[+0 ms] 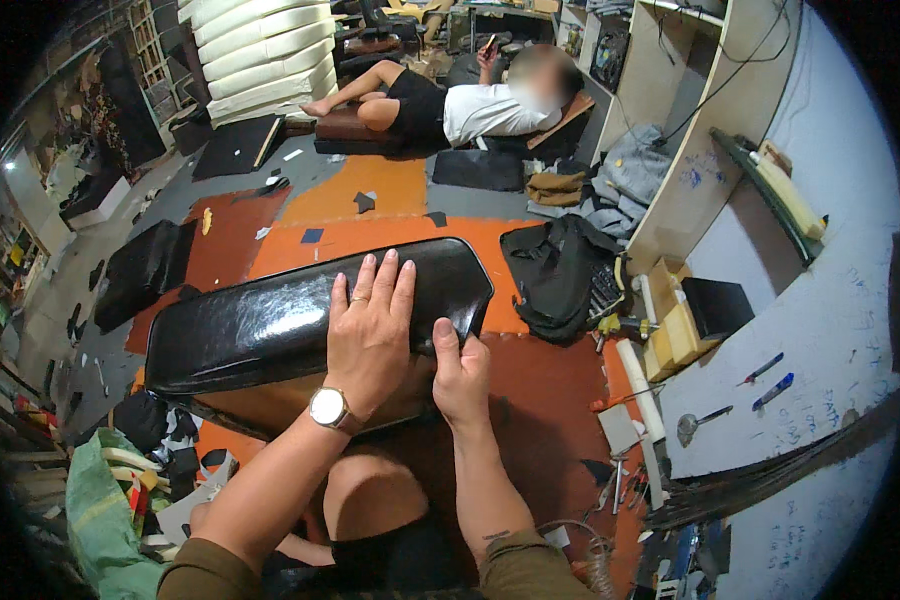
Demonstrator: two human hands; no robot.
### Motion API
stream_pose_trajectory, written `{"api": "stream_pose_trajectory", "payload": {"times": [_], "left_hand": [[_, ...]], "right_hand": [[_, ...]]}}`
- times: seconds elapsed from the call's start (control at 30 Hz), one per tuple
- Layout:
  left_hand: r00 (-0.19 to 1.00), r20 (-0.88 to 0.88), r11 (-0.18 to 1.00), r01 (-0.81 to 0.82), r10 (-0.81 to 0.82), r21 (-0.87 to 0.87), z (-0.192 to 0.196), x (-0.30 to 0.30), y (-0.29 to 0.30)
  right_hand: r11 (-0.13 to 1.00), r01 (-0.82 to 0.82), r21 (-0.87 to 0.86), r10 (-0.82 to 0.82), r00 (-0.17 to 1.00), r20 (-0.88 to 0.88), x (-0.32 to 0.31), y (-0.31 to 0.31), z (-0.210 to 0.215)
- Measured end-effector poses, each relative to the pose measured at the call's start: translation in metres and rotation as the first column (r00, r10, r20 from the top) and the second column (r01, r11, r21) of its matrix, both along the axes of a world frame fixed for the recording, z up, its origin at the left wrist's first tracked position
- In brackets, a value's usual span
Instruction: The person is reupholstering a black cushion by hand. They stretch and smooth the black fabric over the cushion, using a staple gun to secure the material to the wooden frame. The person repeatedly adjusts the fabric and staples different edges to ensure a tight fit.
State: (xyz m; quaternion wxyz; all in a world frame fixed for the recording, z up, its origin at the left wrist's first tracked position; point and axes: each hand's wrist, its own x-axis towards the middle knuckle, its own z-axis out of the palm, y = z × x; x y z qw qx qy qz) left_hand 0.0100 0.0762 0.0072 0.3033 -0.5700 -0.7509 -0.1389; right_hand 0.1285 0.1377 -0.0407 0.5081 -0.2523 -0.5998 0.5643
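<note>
A long, glossy black upholstered cushion (250, 330) lies across in front of me, tilted, with a brownish side panel below its edge. My left hand (370, 330) rests flat on its top, fingers stretched out and slightly apart, a ring on one finger and a watch (328, 407) on the wrist. At the cushion's near right edge, my right hand (460, 375) grips the rim, thumb up along it and the other fingers curled in. What those curled fingers press against is partly hidden. My bare knee (375, 500) shows below the cushion.
Orange and brown sheets (530, 400) cover the floor. Another black cushion (142, 272) lies left, and a black bag (560, 270) right. Tools (622, 485) and a yellow box (670, 345) line the right wall. A green sack (105, 510) stands lower left. A person (485, 112) reclines farther back, near stacked white cushions (265, 50).
</note>
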Motion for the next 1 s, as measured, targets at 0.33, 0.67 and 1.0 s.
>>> {"api": "stream_pose_trajectory", "payload": {"times": [0.33,0.67,1.0], "left_hand": [[0.99,-0.016,0.99,0.14,-0.14,-0.021,0.004,0.002,-0.003],[0.85,0.505,0.866,0.133,0.151,-0.482,0.077,-0.002,0.045],[0.946,0.294,0.914,-0.004,0.135,-0.406,0.05,0.016,0.05]], "right_hand": [[0.991,-0.11,-0.078,0.083,0.952,-0.294,-0.013,0.004,-0.04],[0.995,-0.095,-0.027,0.089,0.98,-0.176,-0.004,0.011,-0.047],[0.982,-0.186,0.017,0.183,0.975,0.129,0.021,0.027,-0.049]]}}
